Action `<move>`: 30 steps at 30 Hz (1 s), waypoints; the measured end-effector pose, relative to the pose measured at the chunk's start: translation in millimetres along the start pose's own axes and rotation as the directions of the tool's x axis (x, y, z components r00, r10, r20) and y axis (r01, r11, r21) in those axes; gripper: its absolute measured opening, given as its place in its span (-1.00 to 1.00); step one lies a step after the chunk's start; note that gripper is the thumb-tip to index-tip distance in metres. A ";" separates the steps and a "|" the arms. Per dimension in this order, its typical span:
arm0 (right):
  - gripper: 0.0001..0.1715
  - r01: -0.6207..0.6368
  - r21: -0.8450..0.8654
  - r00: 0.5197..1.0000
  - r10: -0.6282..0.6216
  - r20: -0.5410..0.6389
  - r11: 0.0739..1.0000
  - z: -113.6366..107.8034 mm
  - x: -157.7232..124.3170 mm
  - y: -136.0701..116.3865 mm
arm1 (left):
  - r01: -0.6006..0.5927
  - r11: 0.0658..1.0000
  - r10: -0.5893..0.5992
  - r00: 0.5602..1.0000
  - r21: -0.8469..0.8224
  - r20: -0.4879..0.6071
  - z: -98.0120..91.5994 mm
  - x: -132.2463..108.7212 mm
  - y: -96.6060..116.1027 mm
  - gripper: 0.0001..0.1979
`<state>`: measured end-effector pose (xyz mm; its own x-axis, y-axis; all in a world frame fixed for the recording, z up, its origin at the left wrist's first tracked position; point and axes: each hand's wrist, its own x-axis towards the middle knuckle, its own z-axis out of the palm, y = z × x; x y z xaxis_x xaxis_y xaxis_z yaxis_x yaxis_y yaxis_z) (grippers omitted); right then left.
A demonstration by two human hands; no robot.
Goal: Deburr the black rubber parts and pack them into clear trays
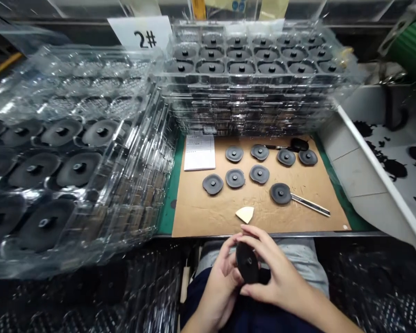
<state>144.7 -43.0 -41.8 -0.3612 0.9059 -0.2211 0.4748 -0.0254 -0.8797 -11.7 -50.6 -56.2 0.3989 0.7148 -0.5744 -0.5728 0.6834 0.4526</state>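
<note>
Between my two hands, over my lap and just below the table edge, is a dark round disc-shaped part (247, 262) with a small hub in its middle, tilted nearly on edge. My left hand (223, 277) has its fingers curled on the disc's left side. On the other side, my right hand (275, 266) pinches its rim between thumb and fingers. A cream wedge-shaped pad (245, 214) lies on the brown cardboard (194, 217) just beyond my fingertips. Farther back sit several similar grey discs (235, 178), each with a raised centre.
Clear plastic trays (249, 99) of dark discs are stacked at the back, with another tray stack (142, 152) at left. A knife-like tool (312, 205) touches one disc. A paper slip (199, 159) lies on the cardboard. At right, a white bin (370, 194) holds black scraps.
</note>
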 end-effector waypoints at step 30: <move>-0.87 -0.091 -0.057 0.989 0.083 -0.125 0.994 -9.3 101.4 8.9 | -0.357 0.921 0.317 0.918 -0.152 -0.238 -27.6 61.7 20.5 -0.55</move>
<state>119.7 52.5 -68.1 -0.2171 0.9465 -0.2388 0.5508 -0.0832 -0.8305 -18.6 3.5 -101.2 0.0142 0.8373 -0.5466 -0.7794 0.3517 0.5184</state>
